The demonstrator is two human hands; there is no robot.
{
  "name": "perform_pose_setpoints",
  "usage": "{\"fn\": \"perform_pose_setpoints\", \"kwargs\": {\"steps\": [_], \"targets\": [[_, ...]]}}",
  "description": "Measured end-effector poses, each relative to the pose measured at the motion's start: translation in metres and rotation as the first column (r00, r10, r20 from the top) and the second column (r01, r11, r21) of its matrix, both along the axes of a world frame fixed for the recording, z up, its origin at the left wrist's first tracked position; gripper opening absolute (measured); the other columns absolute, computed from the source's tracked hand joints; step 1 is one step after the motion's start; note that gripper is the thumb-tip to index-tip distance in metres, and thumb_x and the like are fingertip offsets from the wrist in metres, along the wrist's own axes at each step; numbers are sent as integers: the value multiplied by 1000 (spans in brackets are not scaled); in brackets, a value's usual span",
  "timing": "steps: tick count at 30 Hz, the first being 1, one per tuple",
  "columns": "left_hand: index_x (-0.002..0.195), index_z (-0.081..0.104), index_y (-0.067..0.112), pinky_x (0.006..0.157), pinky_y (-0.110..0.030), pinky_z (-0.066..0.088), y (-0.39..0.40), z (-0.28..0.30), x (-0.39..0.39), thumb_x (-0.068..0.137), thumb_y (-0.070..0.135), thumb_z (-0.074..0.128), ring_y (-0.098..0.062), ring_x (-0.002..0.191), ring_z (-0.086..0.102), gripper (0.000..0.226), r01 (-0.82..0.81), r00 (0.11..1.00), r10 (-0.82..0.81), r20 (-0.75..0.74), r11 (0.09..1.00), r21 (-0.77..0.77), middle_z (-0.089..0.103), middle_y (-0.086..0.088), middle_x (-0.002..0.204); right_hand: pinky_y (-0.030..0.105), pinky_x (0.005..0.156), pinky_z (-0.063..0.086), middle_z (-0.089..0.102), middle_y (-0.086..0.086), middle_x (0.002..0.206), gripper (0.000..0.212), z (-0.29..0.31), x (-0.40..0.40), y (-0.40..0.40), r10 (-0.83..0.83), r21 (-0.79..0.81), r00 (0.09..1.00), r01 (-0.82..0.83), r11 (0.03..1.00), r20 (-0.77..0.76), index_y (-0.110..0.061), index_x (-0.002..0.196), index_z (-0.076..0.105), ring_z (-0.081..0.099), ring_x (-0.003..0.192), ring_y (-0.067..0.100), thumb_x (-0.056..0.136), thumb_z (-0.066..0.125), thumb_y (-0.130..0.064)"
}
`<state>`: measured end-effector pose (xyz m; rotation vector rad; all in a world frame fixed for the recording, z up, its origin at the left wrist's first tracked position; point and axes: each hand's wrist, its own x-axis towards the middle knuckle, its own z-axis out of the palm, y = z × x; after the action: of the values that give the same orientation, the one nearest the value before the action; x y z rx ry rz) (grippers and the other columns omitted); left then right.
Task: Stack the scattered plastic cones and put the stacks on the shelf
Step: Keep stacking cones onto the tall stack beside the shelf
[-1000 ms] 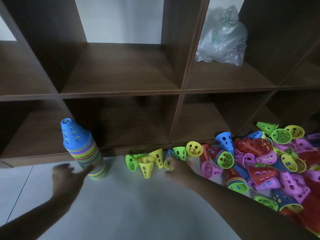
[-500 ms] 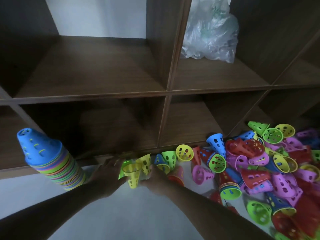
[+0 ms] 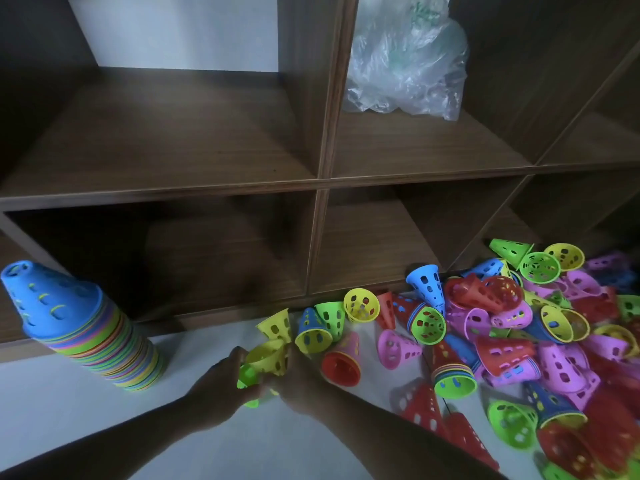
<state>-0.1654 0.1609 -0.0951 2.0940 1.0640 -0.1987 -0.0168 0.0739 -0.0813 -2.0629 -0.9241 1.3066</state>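
Observation:
A tall stack of cones (image 3: 86, 327) with a blue one on top stands on the floor at the left, in front of the shelf (image 3: 311, 183). My left hand (image 3: 221, 382) grips a green cone (image 3: 247, 375). My right hand (image 3: 298, 379) holds a yellow cone (image 3: 268, 356) against the green one. The two hands meet low in the middle. A heap of loose cones (image 3: 519, 341) in red, pink, blue, green and yellow fills the floor to the right.
A crumpled clear plastic bag (image 3: 405, 60) lies in the upper middle compartment. The shelf's other compartments show bare dark wood. Pale floor (image 3: 104, 427) spreads between the stack and my arms. Another yellow cone (image 3: 277, 325) and a blue-yellow one (image 3: 311, 332) lie just beyond my hands.
My left hand left the tall stack and came right to the small cones. Both hands now hold a green and a yellow cone together, pulled toward me. The view shifted right.

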Motion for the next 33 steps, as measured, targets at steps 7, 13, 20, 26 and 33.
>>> {"fn": "perform_pose_setpoints", "kwargs": {"steps": [7, 13, 20, 26, 33], "targets": [[122, 50, 27, 82, -30, 52, -6, -1, 5, 52, 63, 72, -12, 99, 63, 81, -104, 991, 117, 62, 978, -180, 66, 4, 111, 30, 88, 52, 64, 3, 116, 43, 6, 19, -25, -22, 27, 1000, 22, 999, 0, -17, 116, 53, 62, 105, 20, 84, 80, -30], [112, 64, 25, 85, -33, 54, -9, 3, 9, 56, 43, 77, -12, 98, 66, 60, -112, 970, 149, 195, 976, -189, 71, 5, 105, 16, 71, 48, 69, -1, 112, 48, 23, 34, -41, -61, 95, 995, 53, 994, 82, -18, 117, 60, 63, 98, 14, 81, 81, -42], [110, 62, 34, 92, -32, 52, -39, -9, 5, 57, 35, 82, 0, 102, 64, 57, -82, 934, 135, 330, 982, -170, 69, 23, 102, 37, 92, 54, 66, 1, 118, 60, 49, 52, -68, -43, 134, 973, 12, 991, 228, -19, 126, 52, 64, 107, 18, 79, 80, -44], [116, 61, 35, 94, -35, 52, -48, -17, -15, 52, 44, 87, -4, 107, 63, 69, -20, 946, 52, 319, 995, -100, 69, 18, 112, 36, 85, 53, 66, -3, 107, 51, 68, 41, -85, 103, 138, 920, -166, 976, 378, -17, 115, 55, 64, 98, 16, 78, 82, -38], [122, 65, 23, 90, -26, 46, -29, 1, -34, 61, 35, 91, -9, 109, 61, 67, 6, 959, -21, 283, 998, 56, 68, 11, 117, 29, 78, 41, 67, 4, 112, 49, 85, 21, -75, 204, 180, 798, -361, 915, 567, -15, 116, 62, 60, 104, 22, 75, 85, -30]]}}
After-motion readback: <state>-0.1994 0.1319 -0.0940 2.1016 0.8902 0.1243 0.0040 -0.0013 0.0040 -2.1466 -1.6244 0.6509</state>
